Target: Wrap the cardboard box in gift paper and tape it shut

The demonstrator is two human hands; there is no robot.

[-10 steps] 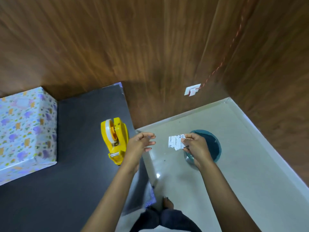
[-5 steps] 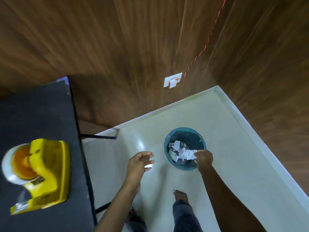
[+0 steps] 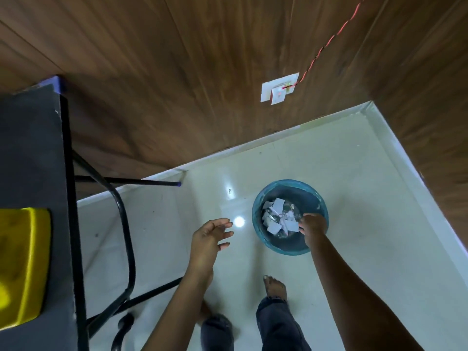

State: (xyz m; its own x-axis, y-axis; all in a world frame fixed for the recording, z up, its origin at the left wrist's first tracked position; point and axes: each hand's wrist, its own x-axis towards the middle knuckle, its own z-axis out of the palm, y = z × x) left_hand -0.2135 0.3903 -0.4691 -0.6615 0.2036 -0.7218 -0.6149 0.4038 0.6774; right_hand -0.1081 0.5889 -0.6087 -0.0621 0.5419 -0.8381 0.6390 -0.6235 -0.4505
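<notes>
Cardboard box is out of view, while the right hand (image 3: 312,225) hangs over the teal bin (image 3: 286,249), fingertips at white paper scraps (image 3: 274,227), grip unclear, the left hand (image 3: 210,236) loose and empty just beside it, and a yellow tape dispenser (image 3: 22,264) on the bench (image 3: 30,148) further left.

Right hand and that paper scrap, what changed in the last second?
The right hand carried the scrap from beside the table down into the blue bin, among other paper scraps; whether it has let go is unclear. The left hand stayed open and empty; the yellow tape dispenser stayed on the table.
</notes>
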